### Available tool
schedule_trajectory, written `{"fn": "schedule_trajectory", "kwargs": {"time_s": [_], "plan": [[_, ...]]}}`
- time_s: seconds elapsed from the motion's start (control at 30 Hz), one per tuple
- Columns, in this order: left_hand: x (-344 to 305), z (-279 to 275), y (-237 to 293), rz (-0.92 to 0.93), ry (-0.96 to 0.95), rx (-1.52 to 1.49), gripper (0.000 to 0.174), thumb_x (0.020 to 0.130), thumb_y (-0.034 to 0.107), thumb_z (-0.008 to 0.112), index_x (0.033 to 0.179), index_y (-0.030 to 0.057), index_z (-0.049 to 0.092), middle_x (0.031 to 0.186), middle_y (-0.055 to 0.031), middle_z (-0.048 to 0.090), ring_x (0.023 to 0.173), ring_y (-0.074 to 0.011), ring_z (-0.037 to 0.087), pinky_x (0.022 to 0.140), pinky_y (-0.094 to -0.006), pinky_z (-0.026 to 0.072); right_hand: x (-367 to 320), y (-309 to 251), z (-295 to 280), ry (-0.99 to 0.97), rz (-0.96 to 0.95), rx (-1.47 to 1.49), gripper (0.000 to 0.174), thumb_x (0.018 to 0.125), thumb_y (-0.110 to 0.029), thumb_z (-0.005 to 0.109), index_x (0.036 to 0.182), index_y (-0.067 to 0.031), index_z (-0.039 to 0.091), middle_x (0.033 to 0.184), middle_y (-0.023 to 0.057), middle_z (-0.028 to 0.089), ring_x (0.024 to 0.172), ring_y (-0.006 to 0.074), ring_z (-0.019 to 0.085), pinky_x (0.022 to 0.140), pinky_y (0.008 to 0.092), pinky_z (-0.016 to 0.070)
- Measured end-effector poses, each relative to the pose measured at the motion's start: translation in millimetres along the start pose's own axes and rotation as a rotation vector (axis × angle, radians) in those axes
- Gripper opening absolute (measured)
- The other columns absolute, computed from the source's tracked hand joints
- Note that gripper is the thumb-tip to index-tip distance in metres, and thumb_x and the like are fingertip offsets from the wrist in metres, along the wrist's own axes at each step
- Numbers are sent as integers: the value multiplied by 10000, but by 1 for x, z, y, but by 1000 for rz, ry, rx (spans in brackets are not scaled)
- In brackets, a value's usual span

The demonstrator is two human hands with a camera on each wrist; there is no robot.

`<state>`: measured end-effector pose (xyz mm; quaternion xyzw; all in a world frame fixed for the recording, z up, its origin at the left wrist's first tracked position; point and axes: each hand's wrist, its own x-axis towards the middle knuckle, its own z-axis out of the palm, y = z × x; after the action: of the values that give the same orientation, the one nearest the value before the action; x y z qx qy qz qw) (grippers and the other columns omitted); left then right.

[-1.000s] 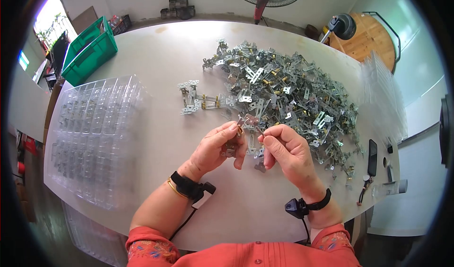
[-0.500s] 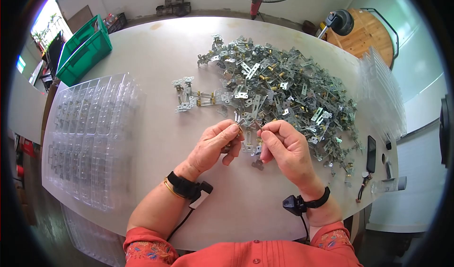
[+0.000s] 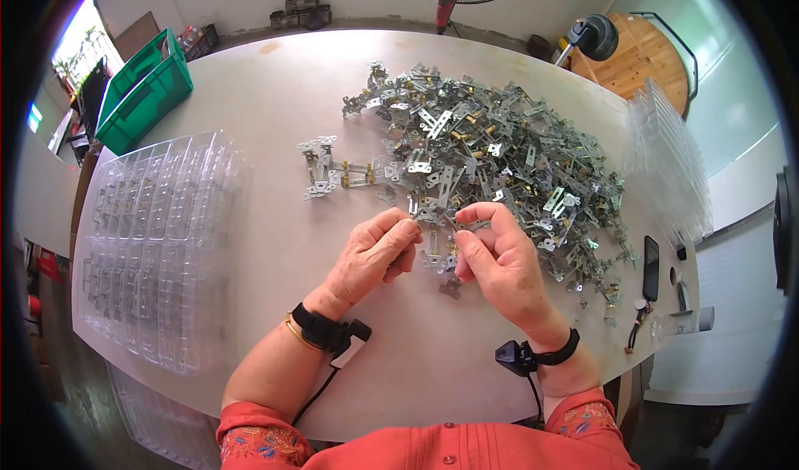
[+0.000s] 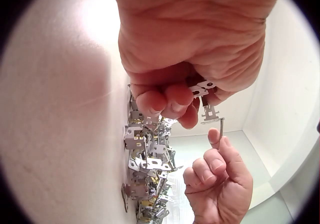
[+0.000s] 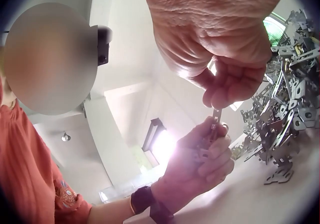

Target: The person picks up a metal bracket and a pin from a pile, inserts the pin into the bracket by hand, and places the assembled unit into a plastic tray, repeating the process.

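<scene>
Head view: bracket (image 4: pixel 209 113) now hidden behind left hand (image 3: pixel 374 252).
Fingers curled round it; right hand (image 3: pixel 502 270) pinches pin (image 4: pixel 221 129) (thin).

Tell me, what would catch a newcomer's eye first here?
The big heap of metal fittings, spread across the table, mostly right of centre. In front of it, the left hand grips a metal bracket while the right hand pinches a thin metal pin. A green crate stands out at the far left.
</scene>
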<state>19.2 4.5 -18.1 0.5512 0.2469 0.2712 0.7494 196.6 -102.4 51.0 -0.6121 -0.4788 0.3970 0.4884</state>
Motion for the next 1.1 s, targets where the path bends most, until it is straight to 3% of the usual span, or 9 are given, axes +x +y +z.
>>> {"fn": "schedule_trajectory", "kwargs": {"time_s": [0.07, 0.4, 0.6, 0.87, 0.97, 1.03, 1.1], "plan": [[-1, 0, 4, -9, 0, 2, 316, 1058, 334, 509, 953, 53, 608, 678, -11, 561, 540, -70, 451, 495, -213, 340, 1, 2, 0, -29, -21, 21, 236, 1021, -114, 571, 1230, -17, 521, 696, -7, 614, 644, 47, 556, 599, 215, 447], [-3, 4, 5, 26, -73, 173, 306, 1045, 318, 557, 920, 44, 613, 671, 24, 546, 617, -51, 468, 561, -237, 382, 2, 6, -3, -104, -8, -16, 245, 1033, -152, 557, 1233, -11, 535, 715, 10, 625, 656, 64, 571, 605, 228, 457], [-1, 3, -5, 139, -93, 258, 297, 1045, 315, 560, 948, 43, 630, 686, 15, 558, 605, -49, 465, 544, -221, 362, 2, 8, -2, -102, 49, 45, 176, 1029, -161, 573, 1129, -17, 561, 738, -2, 625, 650, 51, 570, 575, 213, 443], [-4, 6, -1, 139, -140, 358, 362, 1036, 356, 571, 859, 41, 587, 670, 10, 530, 625, -81, 483, 574, -271, 409, 1, 6, -4, 4, -5, -27, 138, 1009, -164, 628, 946, -42, 618, 721, -93, 539, 641, -20, 423, 535, 194, 340], [-5, 10, 2, 112, -184, 338, 370, 1041, 375, 558, 878, 45, 596, 661, 12, 518, 630, -71, 480, 564, -247, 389, 1, 2, -4, 98, -109, -5, 144, 1016, -170, 623, 943, -46, 615, 715, -101, 519, 634, -18, 410, 539, 192, 336], [-7, 11, 7, -67, -148, 11, 353, 1048, 371, 539, 912, 52, 608, 657, 5, 523, 593, -68, 465, 518, -225, 347, 1, 3, -6, 146, -130, 10, 152, 1019, -175, 620, 939, -46, 613, 715, -102, 513, 634, -17, 405, 542, 190, 334], [-5, 5, 7, -59, -139, -100, 340, 1049, 361, 532, 926, 53, 609, 657, -2, 527, 560, -68, 447, 491, -222, 322, 2, 3, -7, 203, -139, 62, 162, 1024, -182, 613, 939, -44, 606, 725, -97, 511, 636, -11, 406, 547, 189, 337]]}}
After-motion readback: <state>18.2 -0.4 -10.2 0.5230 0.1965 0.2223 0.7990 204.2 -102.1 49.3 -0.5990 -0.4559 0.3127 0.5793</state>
